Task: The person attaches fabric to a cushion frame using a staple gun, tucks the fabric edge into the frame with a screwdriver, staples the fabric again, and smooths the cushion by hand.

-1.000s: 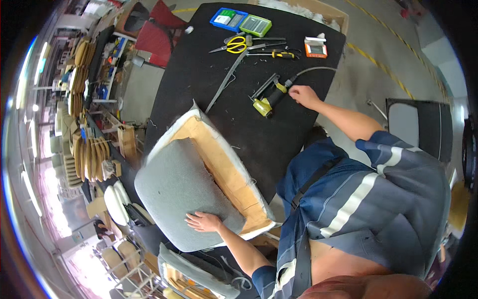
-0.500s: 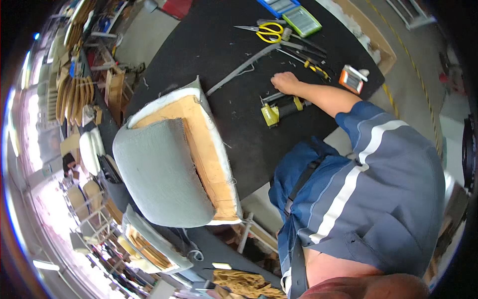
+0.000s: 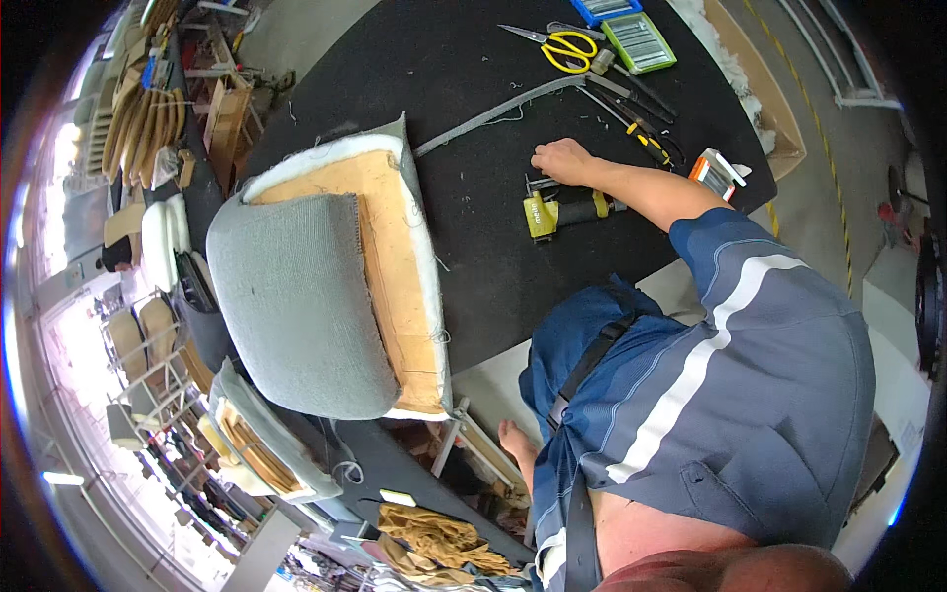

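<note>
My right hand (image 3: 563,161) rests on the black table with its fingers curled together. Whatever it may hold is hidden. Just below it lies a yellow-and-black air staple gun (image 3: 567,211). My left hand (image 3: 513,437) shows small beside the trousers, below the table edge, and its fingers are too unclear to read. Left of the staple gun sits a chair part: a wooden panel (image 3: 387,286) with white padding along its border and a grey upholstered cushion (image 3: 296,306) over it. A grey fabric strip (image 3: 498,111) runs from near its top corner toward the tools.
Yellow-handled scissors (image 3: 567,49), a yellow-and-black screwdriver (image 3: 646,143), a green box (image 3: 639,43), a blue box (image 3: 604,10) and an orange-and-white box (image 3: 717,174) lie on the table's far right. Another padded panel (image 3: 266,434) and a brown cloth (image 3: 439,538) are at lower left.
The view has shifted, so the chair part appears further left and higher. My left hand has come into sight below the table. My right hand stays near the staple gun.
</note>
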`<action>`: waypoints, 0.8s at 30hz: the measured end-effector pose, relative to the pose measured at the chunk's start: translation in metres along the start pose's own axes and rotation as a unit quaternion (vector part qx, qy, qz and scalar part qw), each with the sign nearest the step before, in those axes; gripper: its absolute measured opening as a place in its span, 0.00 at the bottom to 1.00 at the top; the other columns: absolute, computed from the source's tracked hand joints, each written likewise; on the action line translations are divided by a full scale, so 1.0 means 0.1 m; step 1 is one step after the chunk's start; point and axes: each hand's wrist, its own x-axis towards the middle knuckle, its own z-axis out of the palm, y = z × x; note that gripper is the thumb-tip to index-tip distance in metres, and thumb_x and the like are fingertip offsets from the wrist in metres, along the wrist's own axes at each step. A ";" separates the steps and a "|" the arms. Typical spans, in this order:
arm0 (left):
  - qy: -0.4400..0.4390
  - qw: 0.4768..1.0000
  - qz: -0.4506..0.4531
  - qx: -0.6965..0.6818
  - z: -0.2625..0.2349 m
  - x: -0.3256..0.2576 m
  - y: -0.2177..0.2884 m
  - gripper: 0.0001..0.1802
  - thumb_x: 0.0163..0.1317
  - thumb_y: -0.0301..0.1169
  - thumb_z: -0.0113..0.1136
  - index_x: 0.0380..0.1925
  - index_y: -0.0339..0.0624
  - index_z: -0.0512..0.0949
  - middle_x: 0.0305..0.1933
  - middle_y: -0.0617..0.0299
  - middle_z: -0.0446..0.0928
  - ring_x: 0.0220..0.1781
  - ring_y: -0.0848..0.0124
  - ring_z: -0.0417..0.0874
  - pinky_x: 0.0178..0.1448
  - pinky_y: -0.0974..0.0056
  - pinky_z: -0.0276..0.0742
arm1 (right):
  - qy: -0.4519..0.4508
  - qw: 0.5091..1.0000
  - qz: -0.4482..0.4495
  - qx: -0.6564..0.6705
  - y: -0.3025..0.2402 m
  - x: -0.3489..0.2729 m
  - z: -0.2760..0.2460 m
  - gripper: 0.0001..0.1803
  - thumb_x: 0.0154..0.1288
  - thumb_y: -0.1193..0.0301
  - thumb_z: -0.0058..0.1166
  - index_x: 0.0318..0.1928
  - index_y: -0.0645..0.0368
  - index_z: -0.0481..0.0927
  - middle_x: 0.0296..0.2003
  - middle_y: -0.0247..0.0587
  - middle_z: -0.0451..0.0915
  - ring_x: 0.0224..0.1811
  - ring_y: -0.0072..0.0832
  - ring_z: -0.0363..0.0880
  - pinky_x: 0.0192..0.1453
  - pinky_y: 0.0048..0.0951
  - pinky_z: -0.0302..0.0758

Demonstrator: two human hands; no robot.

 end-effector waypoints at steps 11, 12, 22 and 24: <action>-0.041 0.997 -0.065 -0.016 0.16 0.05 -0.60 0.23 0.65 0.29 0.57 0.58 0.29 0.74 0.59 0.46 0.78 0.62 0.58 0.77 0.66 0.58 0.69 | 0.033 0.981 -0.035 0.188 -0.81 0.65 -0.16 0.08 0.60 0.64 0.56 0.35 0.52 0.81 0.36 0.37 0.81 0.42 0.40 0.82 0.43 0.43 0.78; -0.041 0.997 -0.065 -0.029 0.12 -0.01 -0.58 0.23 0.66 0.29 0.57 0.59 0.29 0.74 0.60 0.46 0.77 0.63 0.57 0.76 0.68 0.57 0.68 | 0.049 0.981 -0.061 0.179 -1.05 0.81 -0.09 0.07 0.60 0.65 0.58 0.35 0.52 0.81 0.36 0.37 0.81 0.41 0.40 0.82 0.42 0.43 0.78; -0.005 0.995 -0.095 -0.014 0.29 -0.21 -1.69 0.21 0.65 0.30 0.56 0.56 0.32 0.77 0.56 0.48 0.80 0.58 0.60 0.79 0.63 0.60 0.72 | 0.042 0.989 -0.135 0.036 -1.22 1.10 0.36 0.06 0.59 0.70 0.59 0.35 0.57 0.81 0.36 0.43 0.80 0.42 0.41 0.83 0.46 0.42 0.80; -0.020 0.991 -0.134 -0.011 0.37 -0.16 -1.91 0.21 0.64 0.32 0.57 0.56 0.34 0.78 0.53 0.50 0.81 0.55 0.63 0.80 0.59 0.61 0.73 | 0.050 0.986 -0.158 0.026 -1.26 1.12 0.35 0.05 0.59 0.71 0.57 0.35 0.58 0.81 0.36 0.43 0.80 0.42 0.41 0.83 0.46 0.41 0.81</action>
